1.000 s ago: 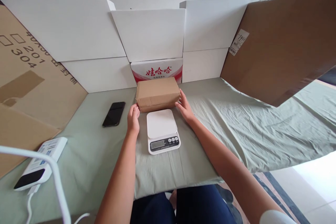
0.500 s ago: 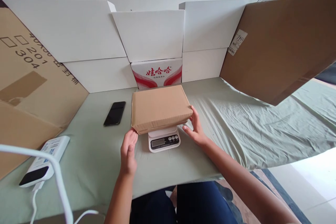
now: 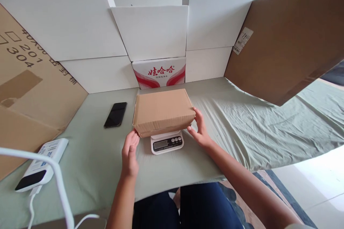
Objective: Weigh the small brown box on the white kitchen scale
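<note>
On green cloth [image 3: 242,121], box [image 3: 162,111] (atop scale [image 3: 167,143]) between both hands.

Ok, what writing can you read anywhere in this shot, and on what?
"娃哈哈" in red: white carton at the back; the small line under it is blurred.
"201" and "304": brown cardboard sheet on the left; the line above is cut off.
Sticker on the right cardboard: unreadable.
Scale display and buttons: too small.
</note>
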Tool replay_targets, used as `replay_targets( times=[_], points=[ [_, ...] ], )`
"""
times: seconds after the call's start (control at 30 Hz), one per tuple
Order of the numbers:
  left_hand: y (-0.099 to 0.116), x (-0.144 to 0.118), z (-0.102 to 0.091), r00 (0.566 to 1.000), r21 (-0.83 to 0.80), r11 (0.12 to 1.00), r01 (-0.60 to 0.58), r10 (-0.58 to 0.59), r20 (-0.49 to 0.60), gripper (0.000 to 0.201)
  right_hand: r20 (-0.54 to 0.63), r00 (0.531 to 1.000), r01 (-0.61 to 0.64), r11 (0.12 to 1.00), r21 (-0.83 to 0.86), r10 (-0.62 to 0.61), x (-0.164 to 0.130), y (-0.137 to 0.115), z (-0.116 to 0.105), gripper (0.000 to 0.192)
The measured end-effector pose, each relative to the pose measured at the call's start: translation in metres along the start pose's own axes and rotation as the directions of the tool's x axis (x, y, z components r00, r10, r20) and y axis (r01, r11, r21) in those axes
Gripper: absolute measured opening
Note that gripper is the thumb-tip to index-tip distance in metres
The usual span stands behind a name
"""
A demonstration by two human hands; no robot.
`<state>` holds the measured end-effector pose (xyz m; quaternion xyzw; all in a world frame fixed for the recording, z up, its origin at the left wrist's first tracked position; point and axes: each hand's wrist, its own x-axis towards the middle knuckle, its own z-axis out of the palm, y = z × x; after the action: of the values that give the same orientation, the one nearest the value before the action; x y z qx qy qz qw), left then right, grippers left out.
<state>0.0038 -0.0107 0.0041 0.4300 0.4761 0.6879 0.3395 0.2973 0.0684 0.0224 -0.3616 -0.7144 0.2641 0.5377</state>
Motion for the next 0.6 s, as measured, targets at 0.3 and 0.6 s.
replay_targets(
  times=[0.3,0.6],
  points=[
    [0.0068,0.0038,0.0023,0.998,0.004,0.999,-0.033,0.033,-0.047,0.081,-0.110,0.994,0.002,1.000,0.020,0.000,0.0065,-0.0015,-0.0043,0.078],
    [-0.0018,0.0005,-0.0015,1.000,0.014,1.000,0.009,-0.009,-0.018,0.085,0.046,0.999,-0.033,0.996,0.085,0.029,0.0073,-0.0048,-0.0057,0.079]
  ],
)
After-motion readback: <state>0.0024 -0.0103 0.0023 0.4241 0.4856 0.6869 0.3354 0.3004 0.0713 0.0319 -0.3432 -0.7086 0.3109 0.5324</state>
